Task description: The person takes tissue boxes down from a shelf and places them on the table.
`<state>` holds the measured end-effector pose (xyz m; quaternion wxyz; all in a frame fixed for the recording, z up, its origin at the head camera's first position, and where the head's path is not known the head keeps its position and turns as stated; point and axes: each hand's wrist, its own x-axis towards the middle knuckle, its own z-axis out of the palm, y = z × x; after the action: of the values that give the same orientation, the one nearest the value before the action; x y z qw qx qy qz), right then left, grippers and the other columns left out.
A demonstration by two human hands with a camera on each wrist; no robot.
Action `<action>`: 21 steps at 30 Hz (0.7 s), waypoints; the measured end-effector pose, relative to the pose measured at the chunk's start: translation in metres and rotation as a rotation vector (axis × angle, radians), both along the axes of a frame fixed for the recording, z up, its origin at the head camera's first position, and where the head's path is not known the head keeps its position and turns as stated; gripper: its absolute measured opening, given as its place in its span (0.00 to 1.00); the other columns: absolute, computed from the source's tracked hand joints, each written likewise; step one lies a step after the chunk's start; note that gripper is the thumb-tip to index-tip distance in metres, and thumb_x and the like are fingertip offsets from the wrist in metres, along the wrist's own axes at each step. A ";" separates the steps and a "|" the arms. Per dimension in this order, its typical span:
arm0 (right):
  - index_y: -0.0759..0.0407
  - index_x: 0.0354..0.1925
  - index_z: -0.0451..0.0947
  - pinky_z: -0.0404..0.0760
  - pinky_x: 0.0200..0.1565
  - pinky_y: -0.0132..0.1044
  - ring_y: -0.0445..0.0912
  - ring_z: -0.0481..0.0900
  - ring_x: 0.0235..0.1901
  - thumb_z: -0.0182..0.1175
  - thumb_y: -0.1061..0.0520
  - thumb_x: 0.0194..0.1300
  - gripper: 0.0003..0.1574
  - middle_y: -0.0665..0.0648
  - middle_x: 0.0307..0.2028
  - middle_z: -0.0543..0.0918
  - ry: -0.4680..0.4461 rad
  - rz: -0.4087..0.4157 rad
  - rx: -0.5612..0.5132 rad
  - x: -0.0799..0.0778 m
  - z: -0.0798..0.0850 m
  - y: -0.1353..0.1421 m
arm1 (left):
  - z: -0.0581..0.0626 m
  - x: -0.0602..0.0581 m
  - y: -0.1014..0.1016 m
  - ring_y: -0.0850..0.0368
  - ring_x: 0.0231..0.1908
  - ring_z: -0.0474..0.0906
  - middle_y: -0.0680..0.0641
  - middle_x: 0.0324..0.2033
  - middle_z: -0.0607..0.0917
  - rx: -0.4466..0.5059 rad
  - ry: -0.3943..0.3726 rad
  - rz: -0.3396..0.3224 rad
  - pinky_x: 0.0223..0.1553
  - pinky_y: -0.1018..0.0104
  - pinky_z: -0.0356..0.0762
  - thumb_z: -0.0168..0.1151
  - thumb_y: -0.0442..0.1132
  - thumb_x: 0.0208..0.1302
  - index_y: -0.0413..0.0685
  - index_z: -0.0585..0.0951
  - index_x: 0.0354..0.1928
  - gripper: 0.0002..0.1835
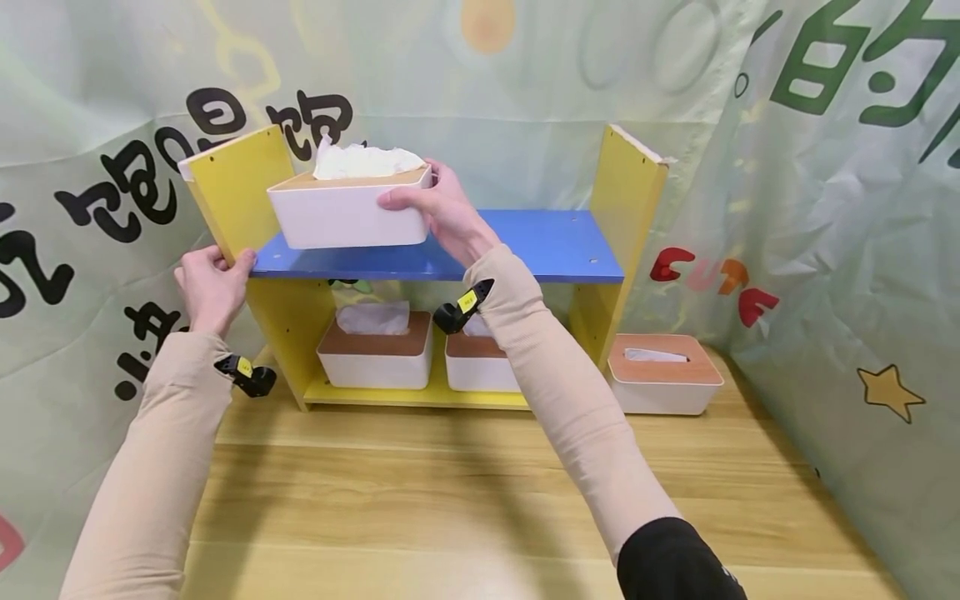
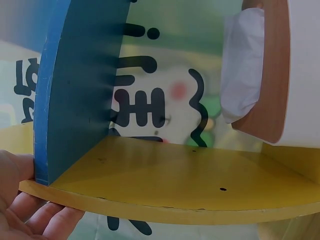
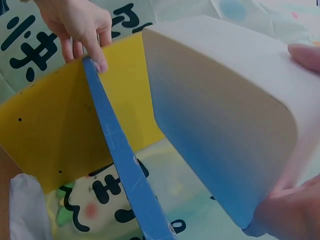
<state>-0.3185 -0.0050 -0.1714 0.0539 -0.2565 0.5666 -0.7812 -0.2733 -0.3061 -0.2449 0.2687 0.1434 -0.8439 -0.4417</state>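
Note:
In the head view my right hand (image 1: 446, 208) grips the right end of a white tissue box (image 1: 348, 218) with a wooden lid, thumb on its front face. White tissue (image 1: 367, 162) sticks out of the top. The box is held above the blue shelf board (image 1: 540, 242), and the right wrist view shows its underside (image 3: 215, 115) raised off the board. My left hand (image 1: 213, 287) grips the yellow left side panel (image 1: 240, 192) where the blue board meets it. In the left wrist view the left fingers (image 2: 60, 220) curl under the panel's edge, the thumb against the blue board.
Two more tissue boxes, a left one (image 1: 375, 367) and one partly behind my right forearm (image 1: 480, 375), stand on the lower yellow shelf (image 1: 375, 397). Another tissue box (image 1: 663, 396) sits on the wooden table (image 1: 420, 492) right of the unit. A printed curtain (image 1: 840, 275) hangs behind.

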 end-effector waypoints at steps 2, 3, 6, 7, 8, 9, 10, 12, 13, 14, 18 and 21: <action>0.56 0.57 0.70 0.86 0.49 0.41 0.48 0.83 0.44 0.68 0.72 0.50 0.36 0.56 0.48 0.82 0.003 -0.004 -0.005 0.003 0.000 0.002 | 0.000 0.000 0.000 0.49 0.65 0.61 0.89 0.13 0.68 0.007 0.000 -0.004 0.69 0.56 0.58 0.60 0.53 0.69 0.43 0.80 0.62 0.26; 0.56 0.56 0.70 0.86 0.48 0.41 0.48 0.83 0.44 0.68 0.72 0.49 0.36 0.56 0.48 0.82 0.005 -0.006 -0.007 0.005 0.000 0.003 | 0.000 0.000 -0.001 0.49 0.66 0.60 0.89 0.13 0.68 0.009 0.000 -0.004 0.69 0.56 0.58 0.60 0.53 0.69 0.43 0.80 0.62 0.27; 0.55 0.56 0.70 0.86 0.49 0.40 0.48 0.83 0.44 0.68 0.72 0.48 0.36 0.56 0.47 0.82 0.011 -0.006 -0.011 0.009 0.000 0.007 | 0.000 0.000 0.000 0.49 0.63 0.61 0.87 0.09 0.64 0.001 -0.001 -0.001 0.69 0.55 0.57 0.60 0.52 0.69 0.42 0.81 0.61 0.26; 0.56 0.56 0.70 0.85 0.49 0.40 0.48 0.83 0.44 0.68 0.72 0.48 0.36 0.56 0.47 0.82 0.014 -0.004 -0.013 0.010 0.000 0.008 | 0.000 0.001 0.000 0.50 0.61 0.61 0.86 0.08 0.63 -0.003 -0.002 0.000 0.69 0.55 0.57 0.60 0.52 0.69 0.42 0.81 0.61 0.26; 0.56 0.56 0.70 0.85 0.48 0.39 0.47 0.83 0.45 0.68 0.72 0.48 0.36 0.56 0.47 0.82 0.016 -0.002 -0.015 0.011 0.000 0.009 | 0.000 0.001 0.000 0.50 0.60 0.61 0.85 0.08 0.63 -0.007 -0.001 0.003 0.69 0.55 0.57 0.60 0.52 0.69 0.41 0.81 0.60 0.26; 0.56 0.55 0.70 0.85 0.48 0.39 0.47 0.83 0.45 0.68 0.71 0.48 0.36 0.56 0.47 0.82 0.019 -0.002 -0.015 0.012 0.000 0.011 | 0.000 0.001 0.000 0.51 0.59 0.60 0.85 0.08 0.63 -0.009 -0.002 0.003 0.69 0.55 0.57 0.60 0.52 0.69 0.41 0.81 0.60 0.26; 0.56 0.55 0.71 0.85 0.48 0.39 0.47 0.83 0.45 0.68 0.71 0.47 0.36 0.56 0.47 0.82 0.022 -0.002 -0.016 0.013 0.000 0.012 | 0.000 0.001 0.000 0.50 0.59 0.61 0.85 0.08 0.64 -0.010 -0.001 0.004 0.69 0.54 0.57 0.60 0.52 0.69 0.41 0.81 0.60 0.26; 0.56 0.55 0.71 0.85 0.48 0.38 0.47 0.82 0.45 0.68 0.71 0.47 0.36 0.56 0.47 0.82 0.025 -0.002 -0.022 0.016 -0.001 0.014 | 0.000 0.000 0.000 0.50 0.59 0.60 0.84 0.08 0.64 -0.011 -0.003 0.003 0.69 0.54 0.57 0.60 0.52 0.69 0.40 0.81 0.60 0.26; 0.57 0.56 0.71 0.84 0.47 0.37 0.47 0.82 0.45 0.68 0.71 0.47 0.37 0.56 0.47 0.81 0.028 -0.003 -0.023 0.017 -0.001 0.016 | 0.000 0.000 0.000 0.49 0.60 0.60 0.84 0.08 0.64 -0.010 -0.003 0.003 0.69 0.54 0.57 0.60 0.52 0.69 0.40 0.81 0.60 0.26; 0.57 0.56 0.71 0.84 0.47 0.37 0.47 0.82 0.45 0.68 0.72 0.47 0.37 0.56 0.47 0.81 0.028 -0.007 -0.025 0.019 -0.001 0.016 | 0.000 0.000 0.000 0.49 0.61 0.60 0.84 0.08 0.64 -0.008 -0.004 0.002 0.69 0.54 0.57 0.59 0.52 0.69 0.40 0.81 0.60 0.26; 0.58 0.57 0.70 0.82 0.47 0.35 0.47 0.80 0.46 0.68 0.72 0.47 0.38 0.56 0.47 0.80 0.035 -0.017 -0.028 0.025 -0.001 0.020 | 0.000 0.000 0.001 0.48 0.62 0.60 0.84 0.08 0.63 -0.004 -0.009 0.001 0.70 0.53 0.56 0.59 0.52 0.69 0.40 0.80 0.61 0.27; 0.59 0.57 0.70 0.81 0.47 0.35 0.47 0.80 0.47 0.67 0.73 0.47 0.38 0.56 0.47 0.80 0.054 -0.008 -0.035 0.031 -0.001 0.024 | 0.001 0.001 0.001 0.47 0.63 0.59 0.84 0.08 0.63 -0.005 -0.011 0.002 0.70 0.53 0.56 0.59 0.52 0.69 0.40 0.80 0.61 0.26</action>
<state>-0.2873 0.0186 -0.1721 0.0309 -0.2761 0.5550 -0.7841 -0.2725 -0.3047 -0.2441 0.2646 0.1460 -0.8463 -0.4386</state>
